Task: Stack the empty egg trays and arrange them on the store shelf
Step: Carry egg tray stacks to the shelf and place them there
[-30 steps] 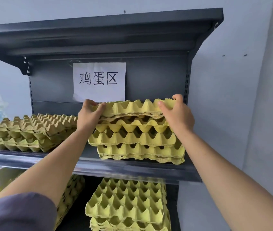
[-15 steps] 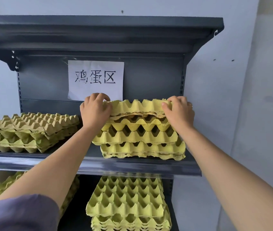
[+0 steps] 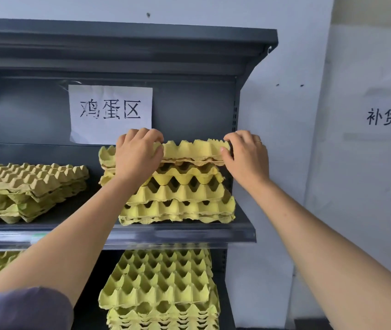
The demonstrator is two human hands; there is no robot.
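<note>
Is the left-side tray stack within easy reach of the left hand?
Probably yes: nothing stands between the left hand and that stack on the open shelf, once it releases the top tray.

The egg trays look like rough, matt moulded paper pulp — edges fibrous. The shelf is smooth painted metal, its front strip glossy. Above it, a thin paper sign.
</note>
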